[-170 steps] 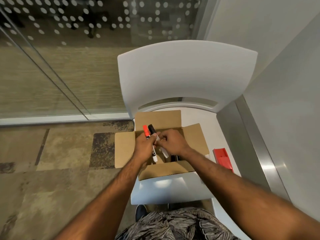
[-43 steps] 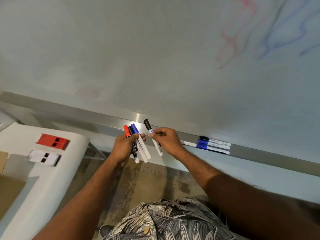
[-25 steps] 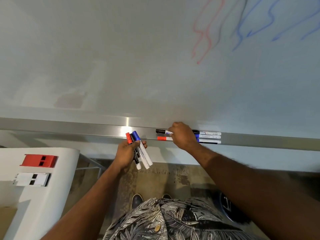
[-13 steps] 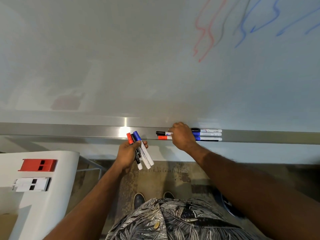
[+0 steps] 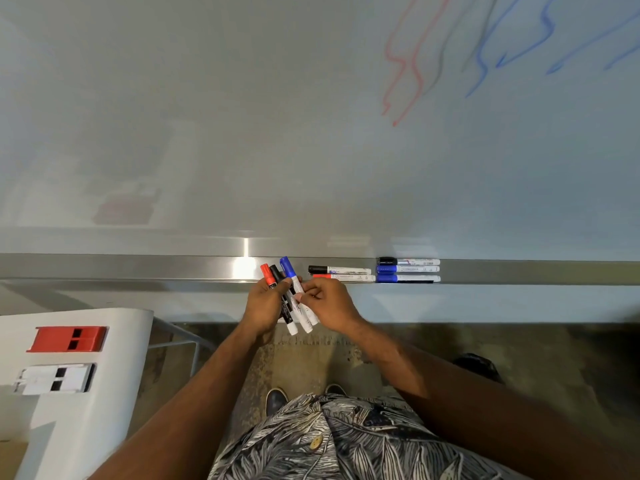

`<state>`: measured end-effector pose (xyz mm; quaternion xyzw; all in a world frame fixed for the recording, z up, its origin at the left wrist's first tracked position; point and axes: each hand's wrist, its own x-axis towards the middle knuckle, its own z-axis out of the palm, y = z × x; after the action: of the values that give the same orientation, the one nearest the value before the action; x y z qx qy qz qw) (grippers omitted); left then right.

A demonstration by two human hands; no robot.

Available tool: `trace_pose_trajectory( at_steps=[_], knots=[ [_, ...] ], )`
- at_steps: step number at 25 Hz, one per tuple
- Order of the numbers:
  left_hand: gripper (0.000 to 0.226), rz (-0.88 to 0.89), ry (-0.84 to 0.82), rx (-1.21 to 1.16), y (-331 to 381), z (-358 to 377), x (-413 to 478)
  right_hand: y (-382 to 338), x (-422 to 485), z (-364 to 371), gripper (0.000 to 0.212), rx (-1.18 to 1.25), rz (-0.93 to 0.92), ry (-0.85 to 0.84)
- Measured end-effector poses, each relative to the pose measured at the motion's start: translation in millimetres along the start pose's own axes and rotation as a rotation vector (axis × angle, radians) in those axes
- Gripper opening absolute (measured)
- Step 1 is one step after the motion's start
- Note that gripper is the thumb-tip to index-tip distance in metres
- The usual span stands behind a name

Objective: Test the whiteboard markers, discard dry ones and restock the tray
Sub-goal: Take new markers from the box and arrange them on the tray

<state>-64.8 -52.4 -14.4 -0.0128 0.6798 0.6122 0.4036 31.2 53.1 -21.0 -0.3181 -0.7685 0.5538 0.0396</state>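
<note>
My left hand is wrapped round a fan of three fresh markers, red-capped, black-capped and blue-capped, caps pointing up toward the tray, and my right hand has its fingertips pinched narrow on the barrel of the blue one, ready, I think, to draw it out of the bunch. To do that cleanly I should slide it along its own length and ease the left thumb just enough that the other two don't slip through. On the tray a black-capped and a red-capped marker lie side by side just right of my hands, and a stack of three more sits a little further right with a gap between the groups. The ledge is narrow, so I would lay the next one flat and parallel to the front lip. Leftward the tray runs bare and open; the white chair with its red eraser stands well to my left
</note>
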Motion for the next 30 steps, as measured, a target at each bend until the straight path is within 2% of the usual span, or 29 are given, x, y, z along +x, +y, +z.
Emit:
trace_pose_trajectory(
  at_steps=[3,6,9,13,23,25,26,28,30],
  knots=[
    [0.016,-0.023,-0.017,-0.065,2,1,2,2,12,-14,0.023,-0.167,-0.043,0.069],
    [0.022,-0.037,-0.018,-0.121,0,-2,3,9,30,-43,0.020,-0.598,-0.187,0.217],
    [0.024,-0.050,0.000,-0.123,-3,-7,3,19,44,-62,0.021,-1.034,-0.258,0.261],
    [0.022,-0.054,0.001,-0.133,-2,-7,3,23,47,-58,0.027,-1.202,-0.241,0.222],
    [0.013,-0.055,-0.001,-0.150,3,-4,5,20,42,-56,0.030,-1.157,-0.196,0.244],
    [0.013,-0.053,0.001,-0.162,2,-3,6,13,36,-54,0.025,-0.989,-0.225,0.281],
    [0.013,-0.054,0.005,-0.174,1,-3,6,6,30,-49,0.022,-0.817,-0.257,0.247],
    [0.013,-0.053,0.022,-0.185,1,-2,7,-8,15,-27,0.023,-0.458,-0.250,0.056],
    [0.015,-0.045,0.047,-0.154,1,-1,8,-18,6,-4,0.029,-0.281,-0.177,-0.079]
  ],
)
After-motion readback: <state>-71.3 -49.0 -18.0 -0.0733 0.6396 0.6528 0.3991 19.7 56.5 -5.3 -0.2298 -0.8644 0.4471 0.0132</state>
